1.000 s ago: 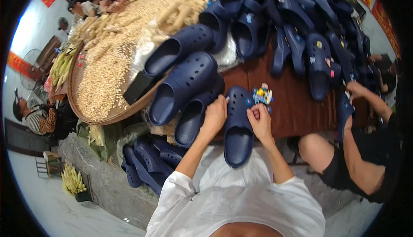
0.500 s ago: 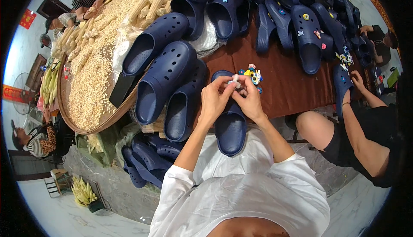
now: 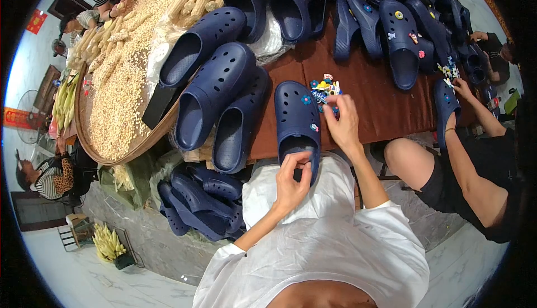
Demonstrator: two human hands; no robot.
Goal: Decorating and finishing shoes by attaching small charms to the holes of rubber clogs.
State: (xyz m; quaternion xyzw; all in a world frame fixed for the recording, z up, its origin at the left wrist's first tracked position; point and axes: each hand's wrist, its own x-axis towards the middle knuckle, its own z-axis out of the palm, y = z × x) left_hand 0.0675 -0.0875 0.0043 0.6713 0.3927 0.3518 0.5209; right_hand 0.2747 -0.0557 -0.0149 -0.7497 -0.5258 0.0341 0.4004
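A navy blue perforated clog [image 3: 291,112] lies before me at the table's front edge, toe pointing away. A blue flower charm [image 3: 306,100] and a small pale charm [image 3: 314,128] are on its upper. My left hand [image 3: 293,182] has its fingers curled at the foot opening, holding the heel end. To the right, my right hand [image 3: 344,122] is beside a small pile of colourful shoe charms [image 3: 330,88], fingertips at its near edge. Its thumb and forefinger are apart, with nothing visible between them.
More navy clogs [image 3: 215,98] stand left of me; others [image 3: 403,39] crowd the brown cloth [image 3: 369,104]. A round tray [image 3: 134,160] of corn kernels is at far left. At right, another person's hand [image 3: 461,88] is near a clog and charms. Bagged clogs [image 3: 201,201] sit below.
My hands have separated from a pinch on a small white piece above the clog. The left came back to the heel end, the right moved to the charms. The clog's upper now shows.
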